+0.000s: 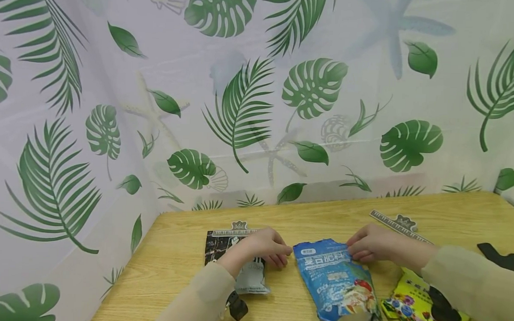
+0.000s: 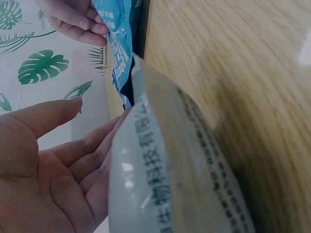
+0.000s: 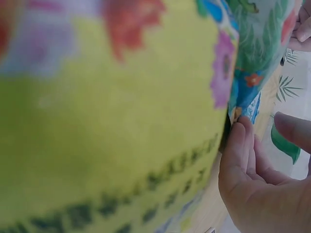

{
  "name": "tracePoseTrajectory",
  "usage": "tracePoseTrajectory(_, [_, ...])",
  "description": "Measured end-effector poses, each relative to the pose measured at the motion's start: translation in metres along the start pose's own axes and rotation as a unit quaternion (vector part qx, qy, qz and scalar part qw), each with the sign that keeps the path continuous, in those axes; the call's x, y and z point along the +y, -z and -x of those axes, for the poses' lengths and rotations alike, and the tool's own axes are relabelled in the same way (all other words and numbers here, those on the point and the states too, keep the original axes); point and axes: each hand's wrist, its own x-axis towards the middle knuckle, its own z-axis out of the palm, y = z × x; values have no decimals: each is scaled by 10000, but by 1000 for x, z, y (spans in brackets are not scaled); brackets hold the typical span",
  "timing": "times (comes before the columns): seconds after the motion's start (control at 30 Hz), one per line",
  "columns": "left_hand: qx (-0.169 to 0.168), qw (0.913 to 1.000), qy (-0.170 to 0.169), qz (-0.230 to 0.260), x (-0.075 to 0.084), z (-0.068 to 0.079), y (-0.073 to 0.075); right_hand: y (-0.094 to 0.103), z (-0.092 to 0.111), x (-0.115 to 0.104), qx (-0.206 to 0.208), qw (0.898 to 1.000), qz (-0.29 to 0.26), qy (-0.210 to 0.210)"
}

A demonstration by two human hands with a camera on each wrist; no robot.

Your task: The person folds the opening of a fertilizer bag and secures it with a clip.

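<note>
A blue bag with white lettering and a food picture lies on the table between the hands. My right hand is at its upper right edge, fingertips touching it; in the right wrist view the thumb stands apart from the fingers. My left hand hovers over a black and silver bag, its fingertips close to the blue bag's upper left corner. In the left wrist view this hand's palm is bare, with fingers partly hidden behind a pale printed bag. A yellow flowered bag lies below the right forearm.
The wooden table meets a leaf-printed cloth wall at the back and left. Ruler-like strips with ornate crests lie behind the bags, one strip slanting at the right. A flat black thing sits at the far right.
</note>
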Motion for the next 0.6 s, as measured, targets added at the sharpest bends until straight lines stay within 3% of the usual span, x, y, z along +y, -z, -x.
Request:
tracePoseTrajectory(0.37, [53, 9994, 29, -351, 3, 0, -4, 3, 3, 6, 220, 9993, -220, -201])
tracePoseTrajectory(0.6, [32, 9995, 53, -298, 2, 0, -5, 3, 6, 8, 229, 9984, -436, -278])
